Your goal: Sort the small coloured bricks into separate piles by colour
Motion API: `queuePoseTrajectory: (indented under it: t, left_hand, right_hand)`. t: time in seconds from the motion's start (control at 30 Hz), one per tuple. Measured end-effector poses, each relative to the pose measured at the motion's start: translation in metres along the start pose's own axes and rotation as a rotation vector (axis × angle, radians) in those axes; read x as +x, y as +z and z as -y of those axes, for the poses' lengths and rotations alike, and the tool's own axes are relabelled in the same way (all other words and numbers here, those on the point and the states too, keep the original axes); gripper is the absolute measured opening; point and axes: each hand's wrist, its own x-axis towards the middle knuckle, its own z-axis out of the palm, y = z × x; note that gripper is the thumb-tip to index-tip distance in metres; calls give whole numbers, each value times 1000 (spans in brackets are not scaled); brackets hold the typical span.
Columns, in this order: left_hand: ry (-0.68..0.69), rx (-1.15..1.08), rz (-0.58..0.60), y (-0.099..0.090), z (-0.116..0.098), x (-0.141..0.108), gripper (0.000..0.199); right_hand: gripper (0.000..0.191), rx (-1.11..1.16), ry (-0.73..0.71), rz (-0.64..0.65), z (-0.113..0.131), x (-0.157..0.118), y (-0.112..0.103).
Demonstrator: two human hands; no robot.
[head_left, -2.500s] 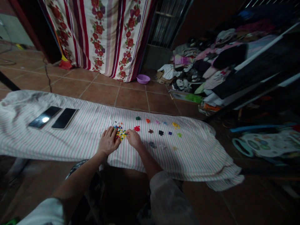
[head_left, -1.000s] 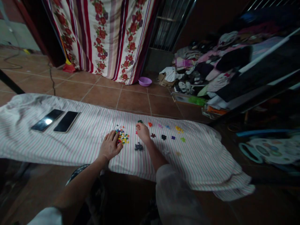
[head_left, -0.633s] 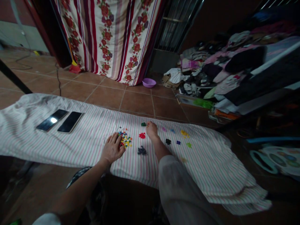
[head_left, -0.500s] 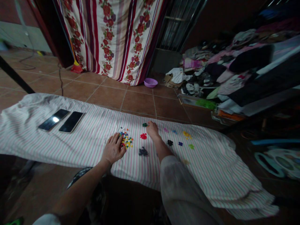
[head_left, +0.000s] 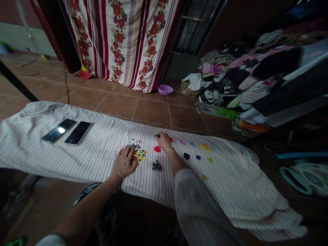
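My left hand lies on the striped cloth with its fingers spread, the tips touching the near-left side of a mixed pile of small coloured pieces. My right hand is at the far side of the cloth, fingers bent together over a small dark green group. Whatever sits between those fingertips is too small to make out. Just below that hand is a red group, and nearer to me a dark grey one. Some red-orange pieces show right beside the hand.
Black, dark blue, yellow and lime green groups lie to the right. Two phones rest on the cloth at left. Beyond, a purple basin stands on the tiled floor.
My right hand has shifted slightly left, its fingers now over the dark green pieces. Red-orange pieces behind it have come into view. My left hand has stayed in place.
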Motion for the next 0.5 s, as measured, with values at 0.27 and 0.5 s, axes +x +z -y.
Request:
queuePoseTrajectory:
  t: [0.27, 0.5]
  left_hand:
    - [-8, -12, -4, 0, 0, 0, 52]
    - [-17, -27, 6, 0, 1, 0, 52]
  right_hand:
    - [31, 93, -4, -16, -4, -1, -5]
    - [31, 215, -46, -128, 10, -14, -16]
